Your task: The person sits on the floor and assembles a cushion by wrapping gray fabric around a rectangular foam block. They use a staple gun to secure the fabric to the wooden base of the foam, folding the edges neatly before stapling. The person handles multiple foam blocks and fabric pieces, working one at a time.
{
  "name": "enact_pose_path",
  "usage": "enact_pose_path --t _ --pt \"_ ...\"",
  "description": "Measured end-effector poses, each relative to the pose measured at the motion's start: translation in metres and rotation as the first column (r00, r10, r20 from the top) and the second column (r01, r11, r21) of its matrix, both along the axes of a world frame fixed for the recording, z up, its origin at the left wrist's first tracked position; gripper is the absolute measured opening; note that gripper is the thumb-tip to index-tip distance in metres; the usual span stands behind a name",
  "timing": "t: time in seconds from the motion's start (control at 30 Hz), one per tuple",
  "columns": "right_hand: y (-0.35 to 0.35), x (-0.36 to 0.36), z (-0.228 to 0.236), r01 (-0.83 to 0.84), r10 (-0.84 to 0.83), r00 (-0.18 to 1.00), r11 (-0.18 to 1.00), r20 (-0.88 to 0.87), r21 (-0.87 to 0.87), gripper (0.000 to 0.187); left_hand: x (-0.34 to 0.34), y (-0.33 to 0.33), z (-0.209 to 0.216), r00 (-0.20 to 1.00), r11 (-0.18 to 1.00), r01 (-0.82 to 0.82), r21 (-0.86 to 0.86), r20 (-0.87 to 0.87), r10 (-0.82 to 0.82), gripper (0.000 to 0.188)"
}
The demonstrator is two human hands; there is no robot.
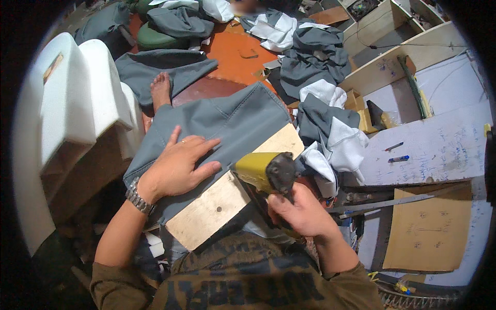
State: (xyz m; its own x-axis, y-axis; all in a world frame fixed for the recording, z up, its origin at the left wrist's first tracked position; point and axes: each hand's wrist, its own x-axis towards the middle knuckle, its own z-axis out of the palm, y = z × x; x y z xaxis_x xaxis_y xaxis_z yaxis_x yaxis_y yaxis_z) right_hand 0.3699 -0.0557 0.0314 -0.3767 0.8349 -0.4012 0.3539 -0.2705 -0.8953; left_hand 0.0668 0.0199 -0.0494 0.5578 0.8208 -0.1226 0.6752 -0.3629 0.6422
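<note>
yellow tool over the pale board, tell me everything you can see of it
The yellow tool has a plastic-looking yellow housing with a scuffed, dark end cap on the picture's right. It crosses over the middle of the pale board, its front pointing left toward the grey cover. The right hand grips it below the housing, hiding most of the handle. Whether its front touches the board or cover cannot be told.

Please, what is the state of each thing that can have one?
Left hand: open, palm down
Right hand: closed on yellow tool
Yellow tool: held; running unclear
Grey cover: spread, stitched
Wooden strip: bare
Wristwatch: fastened
Cardboard sheet: flat, marked
Blue pen: lying down
Fabric pieces: crumpled
</note>
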Motion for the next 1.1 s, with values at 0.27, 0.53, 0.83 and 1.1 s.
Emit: enact_pose_path --t 0.27,0.53,0.83,1.1 --pt "0.027 0.069 0.035 0.271 -0.301 0.94 0.945 0.159 0.186 0.042 -0.015 -0.007 -0.002 0.984 0.99 -0.142 0.011 0.114 0.14 0.045" --pt "0.074 0.074 0.016 0.286 -0.306 0.926 0.951 0.221 0.12 0.03 -0.014 -0.004 -0.011 0.985 0.991 -0.128 0.031 0.124 0.123 0.064" --pt "0.089 0.065 0.014 0.24 -0.234 0.916 0.97 0.326 0.021 0.04 -0.012 -0.008 -0.012 0.984 0.982 -0.155 0.112 0.103 0.143 0.061" --pt "0.069 0.041 0.022 0.18 -0.186 0.931 0.983 0.313 0.047 0.034 -0.013 -0.009 -0.013 0.986 0.981 -0.151 0.119 0.09 0.141 0.069"
